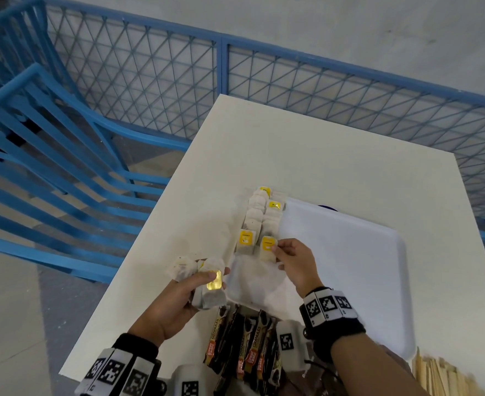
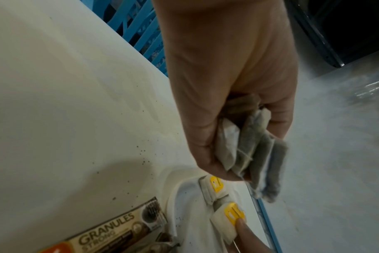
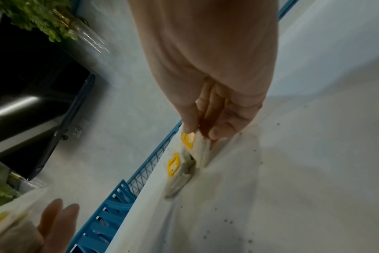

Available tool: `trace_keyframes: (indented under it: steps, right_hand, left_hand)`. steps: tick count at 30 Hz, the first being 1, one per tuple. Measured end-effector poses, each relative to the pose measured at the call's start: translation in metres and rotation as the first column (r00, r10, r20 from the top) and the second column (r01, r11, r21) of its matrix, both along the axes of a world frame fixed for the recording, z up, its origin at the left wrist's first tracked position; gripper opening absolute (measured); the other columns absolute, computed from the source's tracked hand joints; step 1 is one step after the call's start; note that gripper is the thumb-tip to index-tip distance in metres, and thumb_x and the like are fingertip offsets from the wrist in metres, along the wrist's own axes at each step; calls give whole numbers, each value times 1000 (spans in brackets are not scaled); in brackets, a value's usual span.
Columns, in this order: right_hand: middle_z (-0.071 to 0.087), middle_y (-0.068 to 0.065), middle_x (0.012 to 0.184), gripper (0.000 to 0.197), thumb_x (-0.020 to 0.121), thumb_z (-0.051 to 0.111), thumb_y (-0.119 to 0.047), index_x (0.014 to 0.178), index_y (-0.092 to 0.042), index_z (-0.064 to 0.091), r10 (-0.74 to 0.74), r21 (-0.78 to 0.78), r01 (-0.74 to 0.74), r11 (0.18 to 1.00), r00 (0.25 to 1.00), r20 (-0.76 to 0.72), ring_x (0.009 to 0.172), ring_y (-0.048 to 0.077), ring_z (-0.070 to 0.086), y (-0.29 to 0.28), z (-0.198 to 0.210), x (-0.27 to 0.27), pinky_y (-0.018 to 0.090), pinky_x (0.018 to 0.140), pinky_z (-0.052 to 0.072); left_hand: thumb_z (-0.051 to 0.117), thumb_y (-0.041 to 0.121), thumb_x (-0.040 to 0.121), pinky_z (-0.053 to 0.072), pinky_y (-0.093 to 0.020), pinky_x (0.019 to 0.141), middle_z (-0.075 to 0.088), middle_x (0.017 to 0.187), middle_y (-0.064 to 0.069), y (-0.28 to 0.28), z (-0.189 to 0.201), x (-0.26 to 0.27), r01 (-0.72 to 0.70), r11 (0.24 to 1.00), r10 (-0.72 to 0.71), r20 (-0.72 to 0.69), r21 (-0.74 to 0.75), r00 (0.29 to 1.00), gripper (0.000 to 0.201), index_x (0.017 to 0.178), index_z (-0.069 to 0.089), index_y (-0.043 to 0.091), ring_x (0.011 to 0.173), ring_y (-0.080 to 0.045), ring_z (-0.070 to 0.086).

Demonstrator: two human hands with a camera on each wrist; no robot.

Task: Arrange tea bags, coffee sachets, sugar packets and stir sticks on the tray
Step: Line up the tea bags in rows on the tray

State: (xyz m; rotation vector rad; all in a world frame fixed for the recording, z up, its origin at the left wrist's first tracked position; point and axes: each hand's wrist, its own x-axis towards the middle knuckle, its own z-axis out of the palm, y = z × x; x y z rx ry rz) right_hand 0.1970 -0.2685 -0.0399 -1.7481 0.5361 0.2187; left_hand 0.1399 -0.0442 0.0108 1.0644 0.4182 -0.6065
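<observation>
- Wooden stir sticks [image 1: 438, 377] lie in a pale bundle at the desk's near right corner, just beside the tray's near right corner.
- Dark coffee sachets [image 1: 245, 342] sit fanned at the near edge of the desk [image 1: 335, 144], touching the tray's near rim, long axes running near to far; you can read "GRANULES" on them, and "GRANULES STRONG" in the left wrist view, above an orange panel too blurred to read.
- Your left hand [image 1: 178, 298] is curled round a bunch of tea bags [image 1: 204, 281] over the desk just left of the tray's near left corner: crumpled white-grey paper pouches, one glossy yellow tag facing up.
- Your right hand [image 1: 295, 264] pinches a tea bag [image 1: 267, 248] between thumb and fingertips at its yellow tag, inside the tray's left edge; the tag's print is too small to read.
- The white tray [image 1: 349, 261] carries a double row of tea bags [image 1: 261, 218] along its left edge, the row running near to far toward the far left corner, yellow tags showing.
</observation>
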Motion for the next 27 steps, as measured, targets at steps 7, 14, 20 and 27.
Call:
trace_keyframes:
  steps: [7, 14, 20, 27]
  right_hand:
    - [64, 1, 80, 13, 81, 71, -16, 77, -20, 59, -35, -105, 37, 994, 999, 17, 79, 18, 60, 11, -13, 18, 33, 80, 51]
    - [59, -4, 75, 12, 82, 70, -17, 83, -12, 58, -1, -266, 15, 964, 999, 53, 76, 13, 55, 9, -10, 21, 12, 61, 39]
    - [55, 7, 88, 16, 83, 67, -22, 90, -11, 58, 55, -397, 11, 918, 986, 155, 76, 14, 49, 11, -3, 18, 23, 70, 39]
    - [56, -8, 72, 15, 89, 59, -32, 83, -18, 62, 344, -134, -321, 937, 915, 209, 63, 0, 47, 46, 41, -20, 11, 63, 38]
  left_hand:
    - [63, 23, 70, 51, -31, 74, 69, 110, -11, 3, 0, 0, -36, 999, 37, -18, 23, 999, 25, 91, 76, 16, 87, -16, 68]
    - [61, 19, 74, 54, -25, 67, 70, 110, -11, 2, 3, 4, -94, 996, 94, -26, -6, 995, 31, 102, 68, 9, 83, -14, 68]
    - [70, 17, 73, 52, -27, 67, 70, 108, -12, 0, 2, 3, -87, 996, 87, -38, -6, 996, 18, 91, 75, 14, 84, -16, 68]
    - [67, 17, 75, 56, -26, 63, 70, 105, -14, -4, 2, 5, -120, 992, 119, -12, -27, 993, 46, 119, 60, 2, 82, -17, 70]
